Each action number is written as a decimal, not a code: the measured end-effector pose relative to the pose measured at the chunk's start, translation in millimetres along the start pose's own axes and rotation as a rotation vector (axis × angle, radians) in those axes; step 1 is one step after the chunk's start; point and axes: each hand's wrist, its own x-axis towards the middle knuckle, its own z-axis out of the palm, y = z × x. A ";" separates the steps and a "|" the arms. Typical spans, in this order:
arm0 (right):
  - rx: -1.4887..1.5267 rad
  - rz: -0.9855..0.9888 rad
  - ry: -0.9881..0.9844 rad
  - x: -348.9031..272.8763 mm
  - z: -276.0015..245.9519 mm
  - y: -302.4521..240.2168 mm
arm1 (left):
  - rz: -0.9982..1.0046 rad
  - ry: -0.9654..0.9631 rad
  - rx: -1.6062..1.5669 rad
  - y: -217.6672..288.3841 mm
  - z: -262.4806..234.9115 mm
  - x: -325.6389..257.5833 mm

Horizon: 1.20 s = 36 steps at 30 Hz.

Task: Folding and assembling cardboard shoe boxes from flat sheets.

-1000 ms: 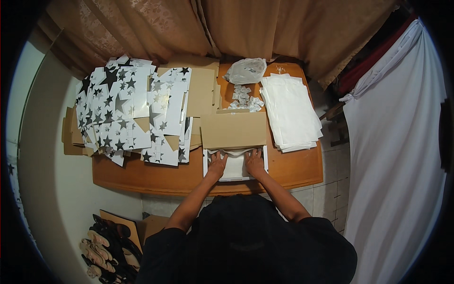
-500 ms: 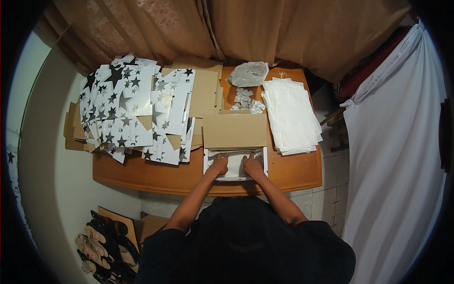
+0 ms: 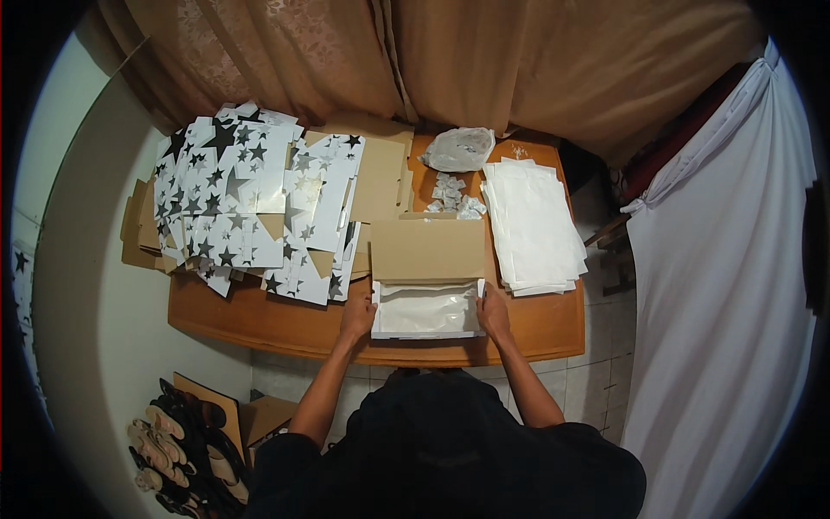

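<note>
In front of me at the table's near edge stands a small cardboard box [image 3: 428, 251], its brown lid raised at the back. White sheet material [image 3: 428, 310], somewhat shiny, lines the inside. My left hand [image 3: 357, 315] is closed on the box's left wall, and my right hand [image 3: 494, 313] is closed on the right wall. Some of the fingers are hidden against the sides. Just right of the box lies a stack of white sheets [image 3: 534, 229]. Behind the lid are several small clear packets [image 3: 447, 192].
On the left of the wooden table [image 3: 259, 310] spreads a pile of flat star-patterned cardboard [image 3: 225, 195], with plain brown cardboard [image 3: 380, 173] beside it. A translucent plastic bag [image 3: 460, 150] sits at the back. Shoes [image 3: 164, 445] stand on the floor at lower left.
Both hands have come out of the box's inside and moved apart to grip its outer side walls. The white lining now shows uncovered. The box has shifted slightly toward me.
</note>
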 end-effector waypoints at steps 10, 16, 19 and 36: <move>0.036 -0.191 -0.045 3.4 19.0 -45.8 | -0.117 0.212 0.039 -14.7 -21.9 -62.6; -0.041 -0.237 -0.120 8.4 39.7 -58.5 | -0.122 0.332 0.030 -49.1 -19.0 -82.1; -0.081 -0.240 -0.141 9.5 43.2 -59.2 | -0.205 0.253 0.024 -39.5 -25.5 -87.4; 0.072 -0.108 -0.061 118.3 1.1 -3.7 | 0.257 -0.075 -0.109 186.8 8.8 106.7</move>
